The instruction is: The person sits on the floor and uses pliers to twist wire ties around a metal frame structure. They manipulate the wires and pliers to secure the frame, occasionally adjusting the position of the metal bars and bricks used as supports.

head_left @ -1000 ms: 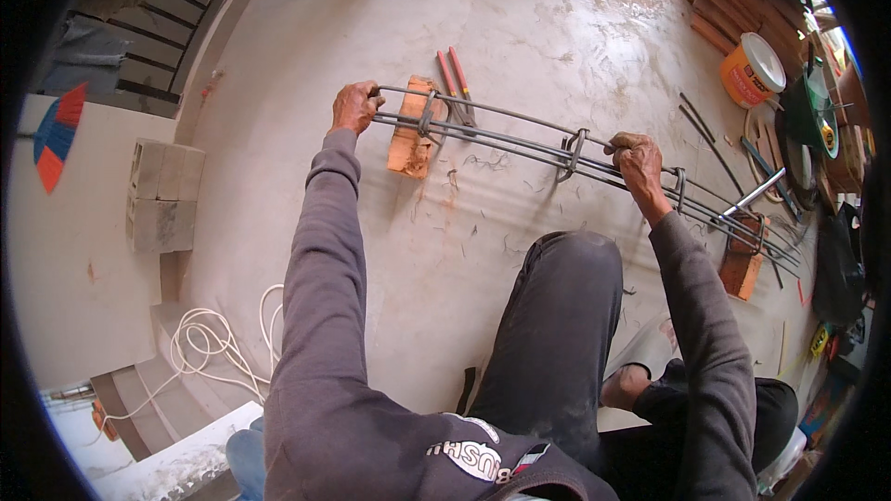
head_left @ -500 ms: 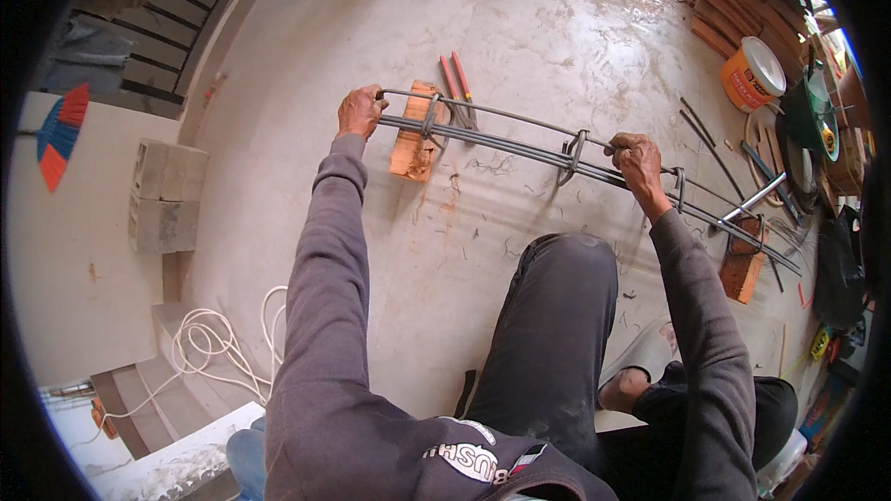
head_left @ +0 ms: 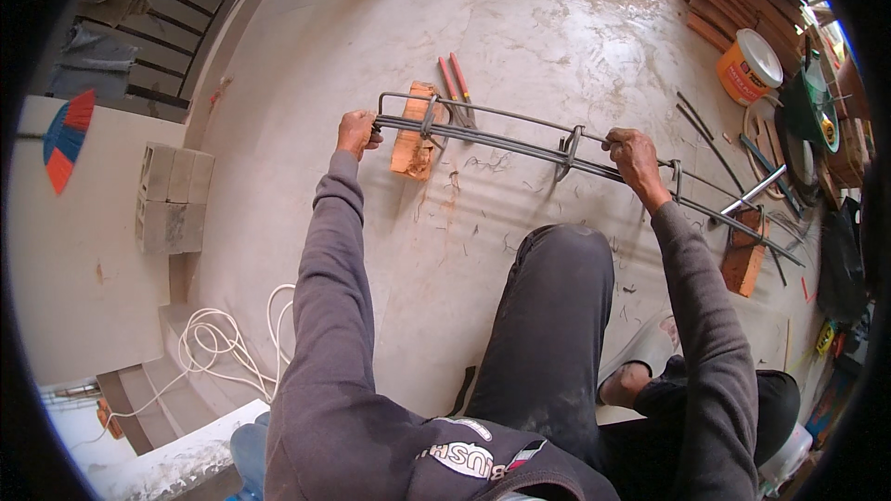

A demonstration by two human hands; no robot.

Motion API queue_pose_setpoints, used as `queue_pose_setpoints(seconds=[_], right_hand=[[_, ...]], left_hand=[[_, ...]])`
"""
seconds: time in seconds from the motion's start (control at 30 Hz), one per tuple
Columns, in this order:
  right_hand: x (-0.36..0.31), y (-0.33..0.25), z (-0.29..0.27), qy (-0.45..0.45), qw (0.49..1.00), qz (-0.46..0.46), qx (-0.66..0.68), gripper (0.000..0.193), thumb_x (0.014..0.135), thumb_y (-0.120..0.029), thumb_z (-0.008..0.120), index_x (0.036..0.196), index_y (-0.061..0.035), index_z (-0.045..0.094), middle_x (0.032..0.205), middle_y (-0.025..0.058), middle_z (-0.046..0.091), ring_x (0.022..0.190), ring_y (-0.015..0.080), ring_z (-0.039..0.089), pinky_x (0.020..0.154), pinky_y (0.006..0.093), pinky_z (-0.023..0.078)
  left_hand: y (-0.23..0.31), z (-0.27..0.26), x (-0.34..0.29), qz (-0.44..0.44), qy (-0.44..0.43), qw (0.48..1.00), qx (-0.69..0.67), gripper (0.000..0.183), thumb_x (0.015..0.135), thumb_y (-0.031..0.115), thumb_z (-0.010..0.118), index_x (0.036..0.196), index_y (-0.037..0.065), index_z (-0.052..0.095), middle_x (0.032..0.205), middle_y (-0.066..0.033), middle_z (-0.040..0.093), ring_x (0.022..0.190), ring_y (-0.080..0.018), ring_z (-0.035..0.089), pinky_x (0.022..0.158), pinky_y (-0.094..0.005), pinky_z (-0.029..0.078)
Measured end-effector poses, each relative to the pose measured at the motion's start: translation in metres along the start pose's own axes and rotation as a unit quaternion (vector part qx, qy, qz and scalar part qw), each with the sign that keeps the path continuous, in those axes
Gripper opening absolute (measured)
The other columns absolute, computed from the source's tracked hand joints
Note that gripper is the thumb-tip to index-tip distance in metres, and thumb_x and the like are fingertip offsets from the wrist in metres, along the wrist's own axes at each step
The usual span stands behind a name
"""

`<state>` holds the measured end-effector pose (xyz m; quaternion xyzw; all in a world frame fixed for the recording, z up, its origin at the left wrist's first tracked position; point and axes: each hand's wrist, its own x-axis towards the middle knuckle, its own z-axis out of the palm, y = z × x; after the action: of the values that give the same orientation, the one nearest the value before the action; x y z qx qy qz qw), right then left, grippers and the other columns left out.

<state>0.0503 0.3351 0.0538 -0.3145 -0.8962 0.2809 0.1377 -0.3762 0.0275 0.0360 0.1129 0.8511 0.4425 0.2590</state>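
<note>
A long, narrow rebar cage [head_left: 520, 143], made of steel bars with square stirrups, lies across two orange bricks. The left brick [head_left: 410, 160] supports it near its left end, the right brick [head_left: 742, 264] near the other. My left hand [head_left: 355, 134] is closed at the left end, around the lower bars; its fingertips are partly hidden. Farther right, my right hand [head_left: 635, 160] grips the cage's upper bar between two stirrups. Just beyond the left brick lie red-handled cutters [head_left: 456, 83], their jaws partly behind the cage.
Cut wire bits litter the floor [head_left: 520, 315] before me. To the right are loose bars [head_left: 710, 139], a metal tube [head_left: 756, 187], an orange-and-white bucket [head_left: 749, 68] and stacked tiles [head_left: 729, 9]. Concrete blocks [head_left: 174, 195] and coiled white cable [head_left: 218, 343] are at left.
My left hand has moved from the upper corner of the cage's end down to the lower bars. The right hand stays on the upper bar. The view has shifted slightly.
</note>
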Motion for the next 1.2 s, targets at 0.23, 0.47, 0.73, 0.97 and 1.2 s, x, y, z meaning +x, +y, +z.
queue_pose_setpoints(seconds=[0.23,0.47,0.73,0.97,1.2], right_hand=[[0.002,0.002,-0.014,-0.041,0.997,-0.032,-0.06,0.025,0.079,-0.003,0.049,0.088,-0.0055,0.072,0.087,0.0207,0.07,0.084,0.0385,0.068,0.079,0.0453,0.053],[0.03,0.001,-0.084,-0.144,0.98,-0.051,-0.127,0.027,0.077,0.0,0.05,0.091,-0.0058,0.072,0.089,0.0223,0.069,0.086,0.0381,0.067,0.077,0.0456,0.053],[-0.024,0.022,-0.239,-0.164,0.923,-0.071,-0.341,0.005,0.075,-0.003,0.059,0.078,-0.0018,0.063,0.07,0.0185,0.061,0.071,0.0364,0.064,0.064,0.0462,0.049],[-0.159,0.057,-0.268,-0.183,0.945,0.117,-0.244,0.028,0.079,-0.002,0.051,0.094,-0.0054,0.074,0.083,0.0187,0.069,0.08,0.0331,0.068,0.076,0.0418,0.054],[-0.303,0.099,-0.206,-0.124,0.971,0.2,-0.028,0.023,0.071,-0.004,0.056,0.089,-0.0032,0.071,0.088,0.0184,0.069,0.082,0.0343,0.067,0.075,0.0411,0.053]], left_hand=[[-0.008,0.006,-0.004,0.024,0.037,0.999,0.004,0.026,0.095,0.023,0.057,0.092,-0.001,0.068,0.074,-0.0096,0.067,0.058,-0.0195,0.067,0.05,-0.0313,0.056],[0.038,0.02,-0.043,0.273,0.289,0.889,0.228,0.016,0.089,0.014,0.065,0.099,0.003,0.069,0.091,-0.0127,0.07,0.089,-0.0311,0.067,0.083,-0.0433,0.051],[0.128,0.184,-0.175,0.515,0.093,0.852,0.016,0.01,0.089,0.001,0.062,0.098,0.002,0.066,0.095,-0.0128,0.066,0.09,-0.0284,0.065,0.082,-0.0378,0.05],[0.116,0.223,-0.176,0.538,0.03,0.838,0.091,0.014,0.087,0.002,0.063,0.101,0.001,0.065,0.099,-0.015,0.065,0.094,-0.0315,0.063,0.084,-0.0393,0.049],[0.098,0.248,-0.162,0.491,-0.001,0.85,0.193,0.022,0.087,0.01,0.066,0.108,0.003,0.064,0.106,-0.0137,0.065,0.103,-0.0324,0.06,0.099,-0.0436,0.043]])
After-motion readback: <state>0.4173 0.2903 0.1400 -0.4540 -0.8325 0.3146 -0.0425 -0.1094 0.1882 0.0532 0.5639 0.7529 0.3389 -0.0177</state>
